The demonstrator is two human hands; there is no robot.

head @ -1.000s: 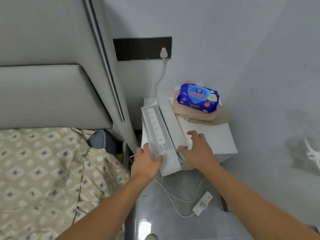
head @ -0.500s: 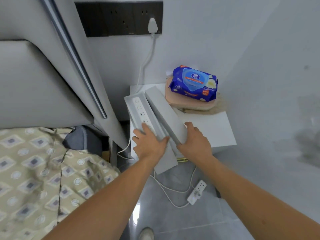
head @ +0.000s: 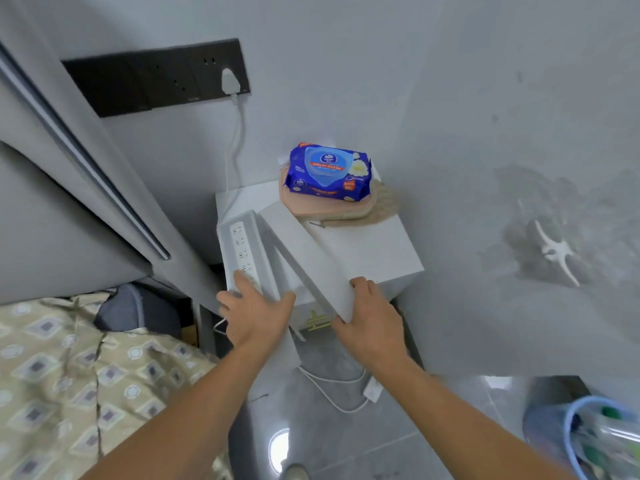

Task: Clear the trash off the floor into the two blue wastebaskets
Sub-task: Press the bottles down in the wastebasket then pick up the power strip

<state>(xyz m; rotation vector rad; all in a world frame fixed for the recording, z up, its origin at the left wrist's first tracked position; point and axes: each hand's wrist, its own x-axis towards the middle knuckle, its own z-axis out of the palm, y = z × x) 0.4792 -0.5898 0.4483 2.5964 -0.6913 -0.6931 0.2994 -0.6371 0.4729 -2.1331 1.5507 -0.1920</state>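
I hold a long white box (head: 313,258) printed with a power strip picture, over the white bedside table (head: 374,251). My left hand (head: 254,315) grips its lower left side. My right hand (head: 369,315) grips the near end of its open flap. One blue wastebasket (head: 568,433) shows at the bottom right, with trash inside. The second wastebasket is out of view.
A blue wet-wipe pack (head: 329,171) lies on a pink pad at the table's back. A white power strip (head: 372,389) and cable lie on the grey floor. The bed with patterned cover (head: 86,375) is left; a plug (head: 229,81) sits in the wall socket.
The box flap has opened wider, and both hands with the box have shifted a little. The view has swung so the blue wastebasket now shows at the bottom right.
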